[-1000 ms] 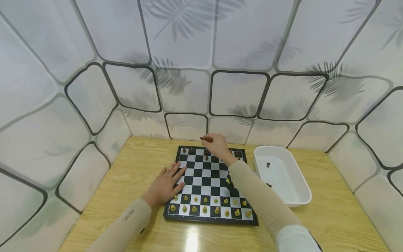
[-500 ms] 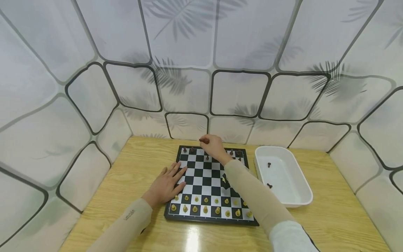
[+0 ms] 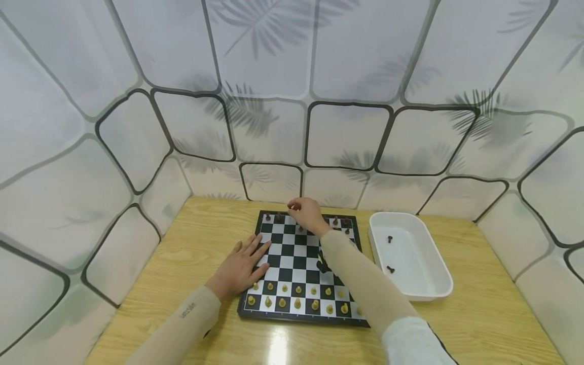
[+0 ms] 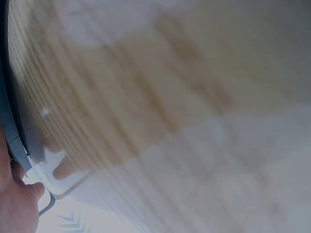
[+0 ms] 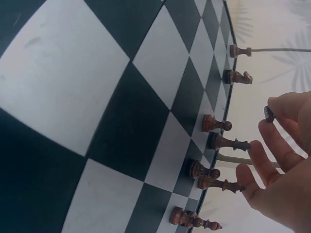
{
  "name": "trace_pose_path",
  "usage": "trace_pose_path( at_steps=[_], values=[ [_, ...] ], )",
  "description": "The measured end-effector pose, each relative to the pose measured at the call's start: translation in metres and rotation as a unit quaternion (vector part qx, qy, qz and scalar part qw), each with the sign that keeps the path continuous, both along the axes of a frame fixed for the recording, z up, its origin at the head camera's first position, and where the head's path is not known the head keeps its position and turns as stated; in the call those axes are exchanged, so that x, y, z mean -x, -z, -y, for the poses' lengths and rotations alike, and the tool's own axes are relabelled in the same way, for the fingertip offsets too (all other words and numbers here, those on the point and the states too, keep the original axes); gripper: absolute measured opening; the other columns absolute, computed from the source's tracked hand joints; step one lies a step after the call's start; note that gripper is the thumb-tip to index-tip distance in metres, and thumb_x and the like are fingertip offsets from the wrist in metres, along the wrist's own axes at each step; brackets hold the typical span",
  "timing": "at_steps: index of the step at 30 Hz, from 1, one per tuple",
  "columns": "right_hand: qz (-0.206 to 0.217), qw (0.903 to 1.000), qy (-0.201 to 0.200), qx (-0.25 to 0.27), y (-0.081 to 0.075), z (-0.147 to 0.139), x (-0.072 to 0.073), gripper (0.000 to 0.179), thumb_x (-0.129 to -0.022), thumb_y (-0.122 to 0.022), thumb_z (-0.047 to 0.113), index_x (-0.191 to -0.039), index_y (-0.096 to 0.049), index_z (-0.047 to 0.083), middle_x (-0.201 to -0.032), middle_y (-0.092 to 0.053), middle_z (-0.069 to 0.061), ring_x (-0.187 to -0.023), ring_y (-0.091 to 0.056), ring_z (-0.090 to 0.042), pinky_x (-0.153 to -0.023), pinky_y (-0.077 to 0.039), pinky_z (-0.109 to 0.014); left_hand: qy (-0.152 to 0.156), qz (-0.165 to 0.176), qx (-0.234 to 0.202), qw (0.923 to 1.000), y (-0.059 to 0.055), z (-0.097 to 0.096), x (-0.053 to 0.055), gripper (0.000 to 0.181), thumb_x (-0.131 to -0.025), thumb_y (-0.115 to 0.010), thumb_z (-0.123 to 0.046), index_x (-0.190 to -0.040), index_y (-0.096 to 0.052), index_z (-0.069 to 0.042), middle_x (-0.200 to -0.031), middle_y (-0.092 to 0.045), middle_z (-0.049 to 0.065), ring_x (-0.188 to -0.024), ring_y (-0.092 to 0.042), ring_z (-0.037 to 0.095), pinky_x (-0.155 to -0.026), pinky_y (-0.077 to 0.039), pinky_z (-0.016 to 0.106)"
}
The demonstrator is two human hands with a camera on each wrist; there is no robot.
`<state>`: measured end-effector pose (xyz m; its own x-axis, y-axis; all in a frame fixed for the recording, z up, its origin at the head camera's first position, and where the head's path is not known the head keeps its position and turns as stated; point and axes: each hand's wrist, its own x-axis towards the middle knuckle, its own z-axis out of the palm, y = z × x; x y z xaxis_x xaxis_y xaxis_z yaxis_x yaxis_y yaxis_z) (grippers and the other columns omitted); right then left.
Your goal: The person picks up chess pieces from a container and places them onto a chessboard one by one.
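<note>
My right hand (image 3: 306,214) is over the far edge of the chessboard (image 3: 287,262), thumb and forefinger pinching a small dark chess piece (image 5: 268,114). Only its round base end shows, so I cannot tell which piece it is. Close to the other fingers stand a brown queen (image 5: 231,141) and a brown king (image 5: 219,184). A brown rook (image 5: 240,50) and a knight (image 5: 239,76) stand at the far left corner, with a pawn (image 5: 216,123) in front of the back row. Fingers spread, my left hand (image 3: 242,268) rests flat on the board's left edge.
Yellow chess pieces (image 3: 297,303) fill the two near rows. A white tray (image 3: 412,248) to the right of the board contains two dark pieces, one being a small pawn-like piece (image 3: 390,239). Patterned curtain walls (image 3: 347,137) rise behind the wooden table (image 3: 205,213).
My right hand has come down slightly and a little to the left at the board's far edge, still pinching the dark piece. The left hand has stayed in place.
</note>
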<state>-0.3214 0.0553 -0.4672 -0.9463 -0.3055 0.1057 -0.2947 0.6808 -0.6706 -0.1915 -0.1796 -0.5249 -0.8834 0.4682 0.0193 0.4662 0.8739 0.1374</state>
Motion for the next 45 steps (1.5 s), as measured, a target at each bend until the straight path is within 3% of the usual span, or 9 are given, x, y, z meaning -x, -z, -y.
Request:
trace_pose_path(
  at_steps=[6, 12, 45],
  values=[
    [0.024, 0.9995, 0.017, -0.013, 0.005, 0.002, 0.0, 0.019, -0.099, -0.072, 0.017, -0.115, -0.078, 0.009, -0.115, -0.077, -0.01, -0.107, -0.07, -0.029, -0.096, -0.058, -0.048, -0.003, 0.011, 0.0, 0.9999, 0.0, 0.0, -0.001, 0.07, -0.111, -0.033, -0.059, -0.169, -0.029, -0.02, -0.177, -0.019, 0.013, -0.164, -0.018, 0.034, -0.129, -0.026, 0.063],
    [0.016, 0.9983, 0.024, -0.051, 0.008, 0.002, 0.003, 0.012, -0.096, -0.075, 0.018, -0.105, -0.079, 0.011, -0.106, -0.079, -0.007, -0.098, -0.072, -0.027, -0.097, -0.056, -0.049, -0.001, 0.007, -0.006, 1.0, 0.001, 0.0, 0.0, 0.07, -0.111, -0.033, -0.059, -0.168, -0.029, -0.02, -0.177, -0.02, 0.013, -0.164, -0.019, 0.035, -0.128, -0.027, 0.063],
    [0.0, 0.9925, 0.049, -0.112, 0.019, 0.011, 0.006, 0.01, -0.097, -0.075, 0.02, -0.102, -0.08, 0.012, -0.103, -0.078, -0.005, -0.1, -0.07, -0.028, -0.098, -0.053, -0.055, 0.003, -0.005, -0.007, 1.0, 0.004, 0.002, 0.002, 0.07, -0.111, -0.033, -0.059, -0.168, -0.03, -0.02, -0.176, -0.021, 0.014, -0.163, -0.021, 0.035, -0.128, -0.028, 0.063]
  ],
)
